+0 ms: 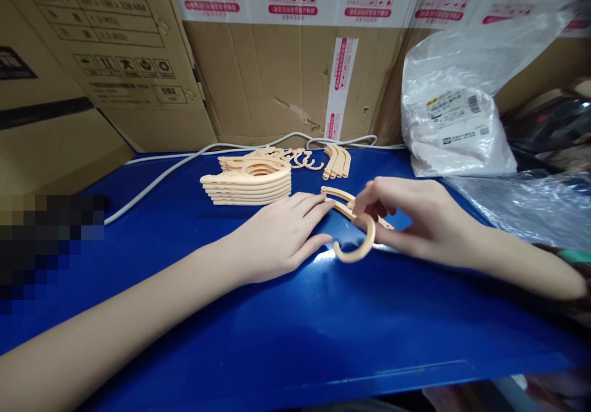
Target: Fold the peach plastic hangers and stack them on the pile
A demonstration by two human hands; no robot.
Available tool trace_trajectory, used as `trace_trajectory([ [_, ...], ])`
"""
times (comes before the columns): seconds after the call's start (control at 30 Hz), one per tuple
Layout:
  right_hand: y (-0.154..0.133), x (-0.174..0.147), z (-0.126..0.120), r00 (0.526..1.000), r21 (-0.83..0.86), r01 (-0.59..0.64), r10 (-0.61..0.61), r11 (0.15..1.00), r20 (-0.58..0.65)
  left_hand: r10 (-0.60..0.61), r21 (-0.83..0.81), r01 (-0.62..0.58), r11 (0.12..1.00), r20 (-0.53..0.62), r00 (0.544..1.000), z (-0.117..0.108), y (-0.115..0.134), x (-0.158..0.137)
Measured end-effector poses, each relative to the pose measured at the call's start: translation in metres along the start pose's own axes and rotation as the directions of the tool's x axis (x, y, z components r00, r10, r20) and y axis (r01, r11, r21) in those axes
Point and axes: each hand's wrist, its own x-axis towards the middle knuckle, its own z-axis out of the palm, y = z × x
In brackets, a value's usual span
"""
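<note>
My right hand (415, 218) pinches a cream plastic hanger hook (368, 246), its open curve hanging toward me. Just behind and beneath those fingers lie cream curved hanger arms (339, 207), partly hidden by the hand. My left hand (286, 230) rests palm down with fingers stretched out, the fingertips touching the left end of the nearer arm. Behind it stands a neat stack of cream folded hanger pieces (247, 189). Loose hooks (300, 157) lie at the back, beside a small group of curved arms (337, 161).
Blue table (295, 338) lies under everything. Cardboard boxes (277, 73) wall off the back and left. A white cable (161, 189) runs along the rear. At right sit a white plastic bag (455, 110) with a label and clear plastic film (530, 206).
</note>
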Motion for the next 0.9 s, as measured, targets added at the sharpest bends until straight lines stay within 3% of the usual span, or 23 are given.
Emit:
trace_trajectory([
  [0.07,0.003,0.001,0.002,0.966,0.286,-0.236,0.257,0.929,-0.04,-0.007,0.008,0.007,1.0,-0.006,1.0,-0.002,0.0,0.0],
  [0.13,0.005,0.002,0.007,0.898,0.529,-0.378,0.439,0.76,0.01,-0.008,0.006,0.008,1.0,-0.004,1.0,-0.005,0.0,0.0],
  [0.23,0.004,0.003,0.016,0.819,0.75,-0.465,0.55,0.47,0.163,-0.028,-0.048,0.028,0.998,0.011,1.0,-0.009,0.002,-0.002],
  [0.3,0.003,0.002,0.021,0.814,0.809,-0.464,0.535,0.361,0.227,-0.045,-0.108,0.047,0.993,0.02,0.999,-0.012,0.003,-0.004],
  [0.43,0.003,0.002,0.024,0.845,0.805,-0.452,0.473,0.384,0.249,-0.023,-0.222,0.023,0.975,0.002,1.0,-0.014,0.003,-0.005],
  [0.63,0.01,0.005,0.022,0.819,0.749,-0.474,0.544,0.464,0.182,0.007,-0.365,-0.022,0.931,-0.042,0.999,-0.021,0.004,-0.004],
  [0.77,0.012,0.006,0.022,0.808,0.746,-0.475,0.567,0.466,0.16,0.007,-0.192,-0.019,0.981,-0.059,0.998,-0.023,0.007,-0.003],
  [0.9,0.008,0.006,0.023,0.819,0.768,-0.483,0.527,0.421,0.226,-0.146,-0.04,0.144,0.989,-0.04,0.989,-0.019,0.015,-0.003],
])
